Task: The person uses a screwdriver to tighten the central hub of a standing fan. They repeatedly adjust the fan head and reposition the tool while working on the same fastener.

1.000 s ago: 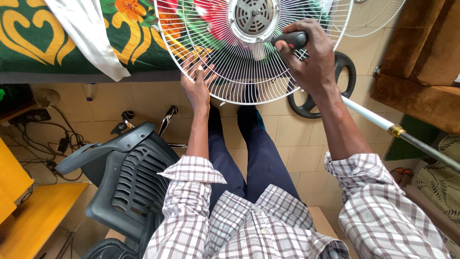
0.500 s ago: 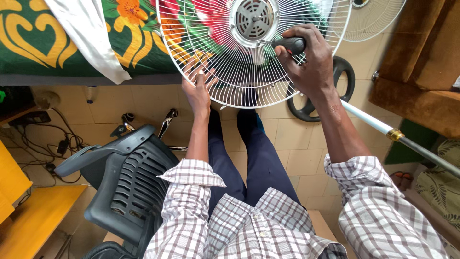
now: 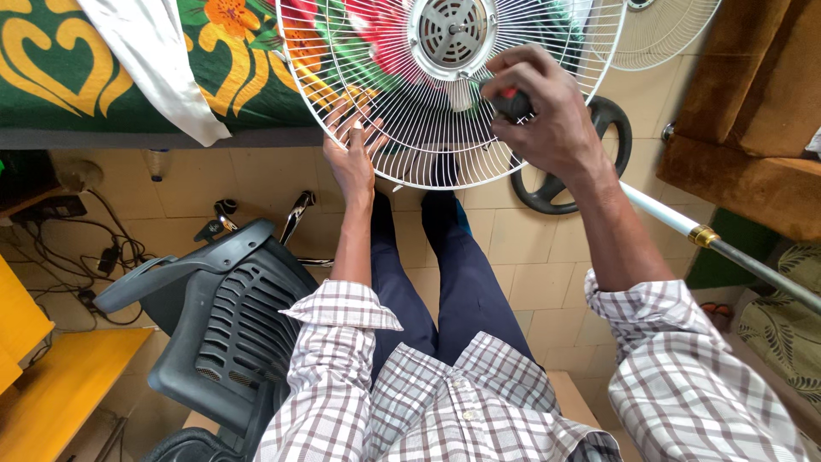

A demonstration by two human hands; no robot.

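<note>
Above my knees, my left hand (image 3: pixel 355 158) lies flat against the round white wire fan guard (image 3: pixel 385 120); my right hand (image 3: pixel 547 115) clenches a red-and-black screwdriver (image 3: pixel 511 101) pointing toward its grey centre hub (image 3: pixel 451 32).

Our left hand (image 3: pixel 352 161) reaches forward toward twelve o'clock, arm nearly straight, palm turned away from us and fingers spread flat. Our right hand (image 3: pixel 547 115) sits at about one o'clock, higher and farther out, curled into a closed grip with knuckles toward us and the wrist bent slightly inward. Both forearms are bare, checked sleeves rolled to the elbows.
</note>
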